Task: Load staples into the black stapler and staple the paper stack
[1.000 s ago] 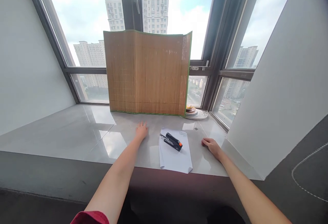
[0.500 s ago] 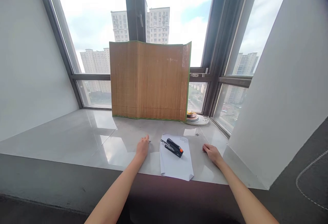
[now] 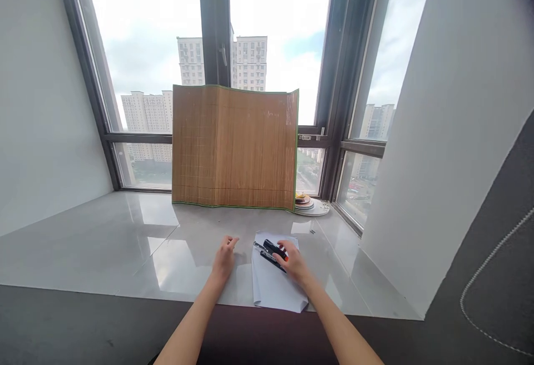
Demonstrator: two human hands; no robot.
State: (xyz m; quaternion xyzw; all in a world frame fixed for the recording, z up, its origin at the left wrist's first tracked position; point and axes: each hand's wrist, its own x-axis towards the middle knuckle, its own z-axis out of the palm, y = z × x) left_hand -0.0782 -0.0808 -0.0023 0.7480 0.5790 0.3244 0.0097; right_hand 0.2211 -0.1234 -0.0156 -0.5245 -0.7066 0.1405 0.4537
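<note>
A black stapler [image 3: 273, 250] with an orange part near one end lies on white paper [image 3: 275, 292], its top raised away from its base. My right hand [image 3: 294, 262] is at the stapler's near right end, fingers and thumb curled round it and partly covering the orange part. Left of the paper, my left hand [image 3: 224, 259] rests just over the white sill with its fingers bent in a pinch. What it pinches, if anything, is too small to make out.
A bamboo mat [image 3: 254, 153] stands upright against the window. Behind its right edge are stacked plates [image 3: 311, 207]. Small grey pieces [image 3: 312, 231] lie right of the paper on the tiled sill [image 3: 187, 253]. A white wall [image 3: 400, 198] bounds the right side.
My right hand has moved left from the bare sill onto the stapler. My left hand stays beside the paper, its small grey item no longer plain to see. The view has tilted up.
</note>
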